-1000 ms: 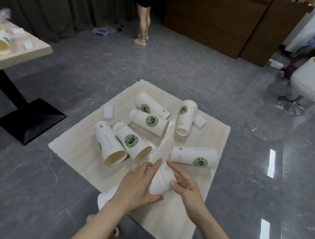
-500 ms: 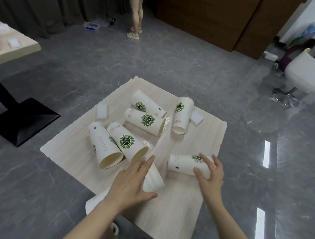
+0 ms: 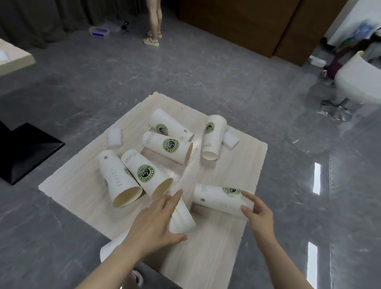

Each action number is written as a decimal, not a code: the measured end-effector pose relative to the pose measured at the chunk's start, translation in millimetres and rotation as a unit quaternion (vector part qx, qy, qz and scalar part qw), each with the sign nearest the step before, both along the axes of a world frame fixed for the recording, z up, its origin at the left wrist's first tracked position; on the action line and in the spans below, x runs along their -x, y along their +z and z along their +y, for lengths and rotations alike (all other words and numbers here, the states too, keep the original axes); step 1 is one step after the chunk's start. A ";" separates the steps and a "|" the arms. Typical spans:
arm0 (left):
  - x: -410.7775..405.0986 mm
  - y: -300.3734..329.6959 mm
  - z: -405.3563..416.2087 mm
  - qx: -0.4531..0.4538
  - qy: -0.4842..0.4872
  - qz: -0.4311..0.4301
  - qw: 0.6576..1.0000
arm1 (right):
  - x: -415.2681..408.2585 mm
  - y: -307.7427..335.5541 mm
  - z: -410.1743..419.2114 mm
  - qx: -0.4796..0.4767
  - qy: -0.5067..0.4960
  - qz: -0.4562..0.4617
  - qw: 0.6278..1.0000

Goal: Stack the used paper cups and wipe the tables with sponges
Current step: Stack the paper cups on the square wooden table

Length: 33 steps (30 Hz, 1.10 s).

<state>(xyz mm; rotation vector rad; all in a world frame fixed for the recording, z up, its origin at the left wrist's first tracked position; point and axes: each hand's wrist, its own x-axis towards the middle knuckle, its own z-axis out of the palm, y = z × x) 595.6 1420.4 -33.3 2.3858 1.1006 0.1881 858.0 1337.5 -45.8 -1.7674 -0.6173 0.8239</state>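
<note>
Pale wood-grain square table (image 3: 211, 248) in the middle of a grey floor, covered in white paper coffee cups with green round logos, all tipped on their sides. Left hand (image 3: 156, 223) wrapped over a nested stack of white paper cups (image 3: 182, 219) lying near the table's front, fingers curled along the top and thumb tucked under, so a proper grip. Stack's far end pokes out past the table's near edge under the forearm. Right hand (image 3: 258, 214) at the wide end of a single logo cup lying on its side (image 3: 217, 197), near the table's right edge; fingers half curled around the rim end, index on top and thumb lower down, touching it and looking like a light hold.

Two more fallen cups side by side (image 3: 134, 181) just left of the stack, mouths facing the camera. Another pair (image 3: 169, 138) further back, one behind the other, plus a lone cup (image 3: 213, 137) to their right, mouth toward the camera. White rectangular sponge (image 3: 114, 137) near the left edge, second white sponge (image 3: 231, 138) touching that lone cup on its right.

Off the table: white swivel chair (image 3: 367, 83) far right, someone's legs in sandals (image 3: 154, 20) at the back by the dark curtain, corner of another light table (image 3: 7, 61) at left.
</note>
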 end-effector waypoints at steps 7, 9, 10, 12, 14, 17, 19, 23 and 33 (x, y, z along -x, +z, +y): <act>1.0 -3.1 -2.3 0.010 0.006 -0.008 1.000 | 9.4 28.3 -0.8 -0.103 0.019 0.031 0.994; 2.0 -2.0 -3.1 0.000 0.008 -0.009 1.000 | 13.1 38.3 -2.2 -0.129 0.026 0.042 0.990; 2.8 -1.5 -3.7 -0.003 0.009 -0.010 1.000 | 15.1 43.1 -2.9 -0.139 0.031 0.046 0.989; 5.3 -0.3 -5.1 -0.005 0.013 -0.015 1.000 | 18.4 50.5 -4.5 -0.156 0.042 0.053 0.985; 8.7 0.0 -6.9 -0.007 0.021 -0.019 1.000 | 20.5 53.3 -5.3 -0.168 0.051 0.057 0.983; 13.0 -1.0 -10.2 -0.009 0.030 -0.031 0.999 | 22.8 54.9 -6.3 -0.166 0.076 0.054 0.982; 15.1 0.3 -13.7 -0.011 0.031 -0.033 0.999 | 25.8 55.9 -7.1 -0.153 0.107 0.053 0.981; 17.0 5.3 -23.2 -0.013 0.043 -0.040 0.998 | 41.7 55.9 -6.8 -0.134 0.166 0.057 0.975; 36.4 12.9 -28.8 -0.024 0.063 -0.069 0.995 | 118.8 55.9 1.7 -0.101 0.274 0.083 0.953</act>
